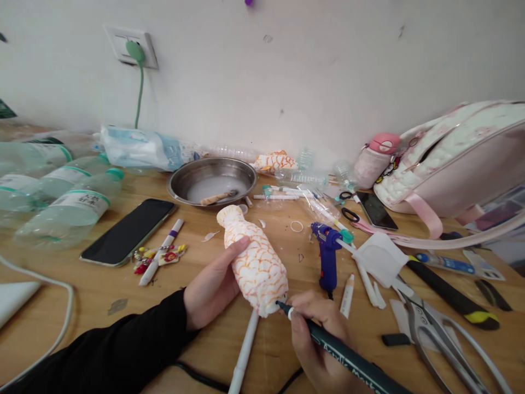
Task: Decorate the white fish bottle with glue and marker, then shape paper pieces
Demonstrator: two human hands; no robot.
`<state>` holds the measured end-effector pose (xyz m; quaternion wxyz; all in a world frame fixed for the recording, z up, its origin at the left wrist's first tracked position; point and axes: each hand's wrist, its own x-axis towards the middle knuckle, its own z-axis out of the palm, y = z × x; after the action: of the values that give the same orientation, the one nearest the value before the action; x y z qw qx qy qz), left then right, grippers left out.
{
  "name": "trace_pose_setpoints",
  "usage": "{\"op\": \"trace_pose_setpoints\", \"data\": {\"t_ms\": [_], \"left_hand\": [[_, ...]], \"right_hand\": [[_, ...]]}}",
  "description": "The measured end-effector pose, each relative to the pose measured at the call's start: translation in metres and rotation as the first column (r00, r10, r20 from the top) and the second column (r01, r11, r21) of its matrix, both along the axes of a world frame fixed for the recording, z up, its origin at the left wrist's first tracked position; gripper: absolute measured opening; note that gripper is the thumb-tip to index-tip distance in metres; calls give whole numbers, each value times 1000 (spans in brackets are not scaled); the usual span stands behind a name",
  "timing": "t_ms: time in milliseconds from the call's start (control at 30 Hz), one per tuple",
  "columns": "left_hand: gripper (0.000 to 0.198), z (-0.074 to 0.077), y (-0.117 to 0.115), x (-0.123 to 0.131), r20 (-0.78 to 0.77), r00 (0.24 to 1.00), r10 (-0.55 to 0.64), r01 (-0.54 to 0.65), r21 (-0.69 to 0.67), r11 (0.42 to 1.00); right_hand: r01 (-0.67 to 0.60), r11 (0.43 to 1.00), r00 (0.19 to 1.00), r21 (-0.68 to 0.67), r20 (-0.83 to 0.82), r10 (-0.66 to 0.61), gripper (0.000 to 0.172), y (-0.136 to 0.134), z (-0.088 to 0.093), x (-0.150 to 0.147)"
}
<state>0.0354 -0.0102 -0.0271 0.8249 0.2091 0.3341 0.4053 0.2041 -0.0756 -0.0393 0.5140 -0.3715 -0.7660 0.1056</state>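
Note:
My left hand (217,293) is closed around a white fish-shaped craft (256,260) covered in orange scale lines, its thumb lying across the upper side. A white stick (245,350) runs down from the craft's lower end toward the front of the table. Between the fingers of my right hand (320,334) is a dark acrylic marker (344,353). The marker's tip meets the craft's lower right end, by a small dark mark. A loose black cap (395,339) lies to the right of that hand.
A metal bowl (213,180) with whitish liquid and a brush stands behind. To the left are plastic bottles (77,210) and a phone (129,232). On the right lie a blue glue gun (327,254), large shears (430,328) and a pink-white backpack (455,164).

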Motion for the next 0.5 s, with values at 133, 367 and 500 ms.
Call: {"op": "trace_pose_setpoints", "data": {"t_ms": [133, 367, 500], "left_hand": [[29, 0, 0, 0, -13, 1000, 10, -10, 2, 1000], [28, 2, -2, 0, -22, 1000, 18, -18, 4, 1000], [27, 2, -2, 0, -23, 1000, 15, -15, -4, 1000]], "right_hand": [[35, 999, 999, -12, 0, -35, 11, 1, 0, 0], [19, 999, 1000, -37, -6, -19, 9, 0, 1, -1], [51, 999, 999, -2, -10, -51, 9, -1, -1, -3]]}}
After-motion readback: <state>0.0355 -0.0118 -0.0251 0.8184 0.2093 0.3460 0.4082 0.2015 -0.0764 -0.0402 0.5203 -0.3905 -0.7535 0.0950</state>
